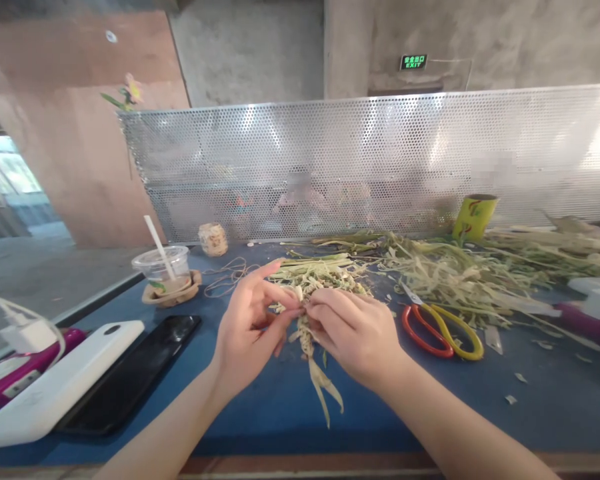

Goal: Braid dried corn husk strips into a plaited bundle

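Note:
A braided bundle of pale dried plant strips (306, 339) lies on the blue table, its loose tail pointing toward me. My left hand (257, 319) pinches at the top of the braid with thumb and forefinger. Close against it, my right hand (353, 327) has its fingers pressed together on the same spot. Both sets of fingertips nearly touch, and the small piece between them is mostly hidden. Behind the hands, more greenish stalks (325, 267) spread out from the bundle.
Scissors (443, 330) with red and yellow handles lie right of my hands, before a heap of dry strips (445, 273). At left are a plastic cup (164, 267), twine (230, 275), a black phone (135, 377) and a white power bank (65, 380). A perforated metal screen (330, 153) stands behind.

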The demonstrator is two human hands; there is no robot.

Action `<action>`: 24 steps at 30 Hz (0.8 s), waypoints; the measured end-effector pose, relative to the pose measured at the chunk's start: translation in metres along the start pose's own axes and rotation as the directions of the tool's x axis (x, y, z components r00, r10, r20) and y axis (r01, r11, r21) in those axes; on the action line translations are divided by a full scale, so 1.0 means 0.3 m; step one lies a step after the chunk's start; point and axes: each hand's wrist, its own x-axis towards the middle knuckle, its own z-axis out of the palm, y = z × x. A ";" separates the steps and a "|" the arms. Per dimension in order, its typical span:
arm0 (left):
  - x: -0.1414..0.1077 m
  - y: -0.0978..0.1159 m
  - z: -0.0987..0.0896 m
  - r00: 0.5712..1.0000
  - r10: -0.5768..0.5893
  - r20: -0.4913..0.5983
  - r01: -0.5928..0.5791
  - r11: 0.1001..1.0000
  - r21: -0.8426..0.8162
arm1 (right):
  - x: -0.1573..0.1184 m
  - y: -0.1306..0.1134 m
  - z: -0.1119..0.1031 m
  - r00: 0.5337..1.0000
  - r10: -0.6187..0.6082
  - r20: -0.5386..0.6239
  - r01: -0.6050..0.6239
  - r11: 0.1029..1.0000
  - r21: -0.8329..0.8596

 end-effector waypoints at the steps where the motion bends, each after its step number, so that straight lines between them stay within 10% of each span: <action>1: 0.002 0.009 0.003 0.999 -0.043 -0.004 0.043 0.999 -0.024 | -0.002 0.003 -0.002 1.000 0.004 -0.008 -0.004 1.000 -0.004; 9: 0.016 0.024 0.019 0.949 -0.296 -0.114 0.277 0.949 -0.152 | -0.001 0.021 -0.016 0.953 0.302 -0.010 -0.284 0.906 0.312; 13: 0.017 0.014 0.023 0.948 -0.272 -0.166 0.259 0.961 -0.093 | 0.010 0.005 -0.005 0.777 0.550 0.308 -0.615 0.554 0.561; 17: 0.015 0.004 0.024 0.953 -0.253 -0.168 0.243 0.967 -0.080 | 0.010 -0.005 0.008 0.645 0.437 0.626 -0.751 0.212 0.626; 21: 0.013 0.000 0.015 0.952 -0.261 -0.158 0.249 0.964 -0.092 | 0.014 -0.001 -0.011 0.608 0.456 0.650 -0.784 0.217 0.582; 24: 0.012 0.004 0.014 0.948 -0.282 -0.146 0.267 0.957 -0.112 | 0.014 0.001 -0.023 0.675 0.448 0.586 -0.735 0.337 0.589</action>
